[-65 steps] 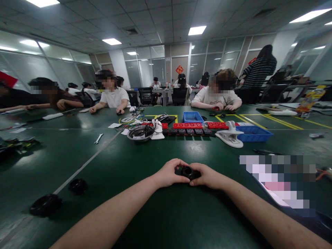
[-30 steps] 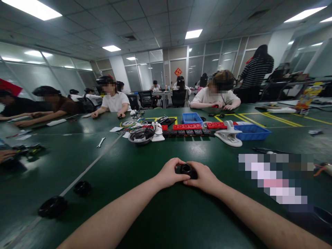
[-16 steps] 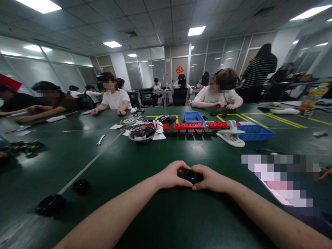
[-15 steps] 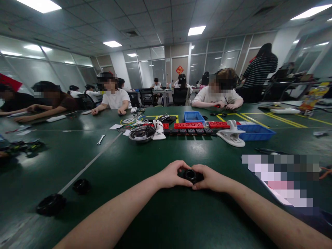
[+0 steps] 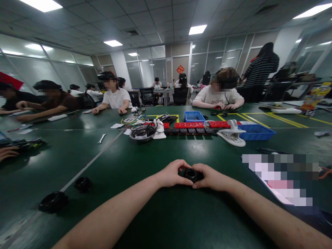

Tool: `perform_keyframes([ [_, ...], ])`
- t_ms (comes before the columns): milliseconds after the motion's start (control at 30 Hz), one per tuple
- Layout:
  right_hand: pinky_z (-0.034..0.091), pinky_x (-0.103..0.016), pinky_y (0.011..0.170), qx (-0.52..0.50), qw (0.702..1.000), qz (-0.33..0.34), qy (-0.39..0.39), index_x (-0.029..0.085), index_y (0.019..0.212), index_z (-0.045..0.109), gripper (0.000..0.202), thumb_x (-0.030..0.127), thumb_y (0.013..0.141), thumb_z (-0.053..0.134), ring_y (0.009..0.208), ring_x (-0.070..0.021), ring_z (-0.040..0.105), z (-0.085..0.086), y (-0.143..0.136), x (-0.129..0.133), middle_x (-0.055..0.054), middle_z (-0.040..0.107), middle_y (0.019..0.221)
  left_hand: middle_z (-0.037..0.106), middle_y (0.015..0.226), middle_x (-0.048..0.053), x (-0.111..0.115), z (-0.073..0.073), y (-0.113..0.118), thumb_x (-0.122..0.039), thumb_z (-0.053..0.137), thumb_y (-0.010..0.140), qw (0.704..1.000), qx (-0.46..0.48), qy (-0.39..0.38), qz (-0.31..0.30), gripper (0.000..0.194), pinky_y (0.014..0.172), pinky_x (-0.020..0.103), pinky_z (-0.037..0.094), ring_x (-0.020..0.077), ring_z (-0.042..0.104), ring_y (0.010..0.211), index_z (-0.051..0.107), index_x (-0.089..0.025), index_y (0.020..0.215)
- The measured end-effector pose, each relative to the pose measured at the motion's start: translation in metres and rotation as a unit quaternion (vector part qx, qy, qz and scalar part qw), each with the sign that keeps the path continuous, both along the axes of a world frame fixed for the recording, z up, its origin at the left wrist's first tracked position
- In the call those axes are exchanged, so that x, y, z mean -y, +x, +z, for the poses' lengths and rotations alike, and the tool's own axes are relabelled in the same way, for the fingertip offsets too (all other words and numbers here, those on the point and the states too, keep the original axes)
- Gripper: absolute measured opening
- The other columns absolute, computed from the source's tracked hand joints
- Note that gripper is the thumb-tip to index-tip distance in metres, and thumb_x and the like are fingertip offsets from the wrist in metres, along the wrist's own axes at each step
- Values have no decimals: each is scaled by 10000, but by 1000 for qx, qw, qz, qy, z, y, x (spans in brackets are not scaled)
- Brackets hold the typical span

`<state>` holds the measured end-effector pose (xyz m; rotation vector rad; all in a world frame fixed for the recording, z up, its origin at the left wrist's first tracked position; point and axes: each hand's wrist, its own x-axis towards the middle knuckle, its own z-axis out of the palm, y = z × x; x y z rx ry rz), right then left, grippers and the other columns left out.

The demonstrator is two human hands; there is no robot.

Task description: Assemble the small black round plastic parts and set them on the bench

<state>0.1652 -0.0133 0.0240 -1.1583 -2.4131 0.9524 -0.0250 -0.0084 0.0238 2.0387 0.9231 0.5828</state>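
Both hands meet around a small black ring-shaped piece (image 5: pixel 190 174) with a round hole facing up, low over or on the green tabletop. My left hand (image 5: pixel 173 174) curls round its left side, thumb in front and fingers behind. From the right, my right hand (image 5: pixel 211 177) grips it with thumb and fingers, its thumb tip close to the left thumb. Part of the piece is hidden by the fingers. Two more black ring-shaped pieces, a larger one (image 5: pixel 53 202) and a smaller one (image 5: pixel 83 184), lie to the left of my left forearm.
Ahead stand a metal bowl with cables (image 5: pixel 142 133), red and black socket strips (image 5: pixel 189 125), a white clamp (image 5: pixel 232 134) and blue trays (image 5: pixel 255 132). A wrench (image 5: pixel 102 138) lies left. On the right is a pixelated flat object (image 5: pixel 282 183). Several people sit around the table.
The view has shifted slightly. My hands keep their hold on the black ring-shaped piece, almost unmoved. A co-worker's hand shows more at the far left edge.
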Motion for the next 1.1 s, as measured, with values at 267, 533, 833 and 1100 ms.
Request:
perform_keyframes([
  [267,371,-242,625,-1,1000,-9,-5,171,860,572,338,299,564,673,736,-164,496,-2,0,0,-4,551,807,511,914,25,2,3,0,-345,680,548,1000,-5,-5,-8,433,658,250,379,145,480,776,510,-176,908],
  [533,354,-222,593,-20,999,-25,-13,169,854,558,363,282,534,689,707,-150,494,-11,1,-3,14,552,778,515,909,28,1,1,2,-341,682,543,1000,-5,10,4,431,685,257,378,153,484,801,515,-167,900],
  [833,321,-205,535,-5,997,-74,21,168,771,511,357,345,516,687,669,-138,478,-13,-3,-1,19,531,738,502,868,13,6,4,5,-357,680,531,998,-15,33,46,416,648,239,377,141,468,757,520,-178,870],
  [1100,260,-216,485,100,955,-229,157,173,723,454,345,436,567,614,593,-137,474,-21,-25,4,-8,525,680,501,839,19,11,-3,15,-368,668,545,976,-34,101,191,381,674,275,369,167,473,787,512,-176,835],
])
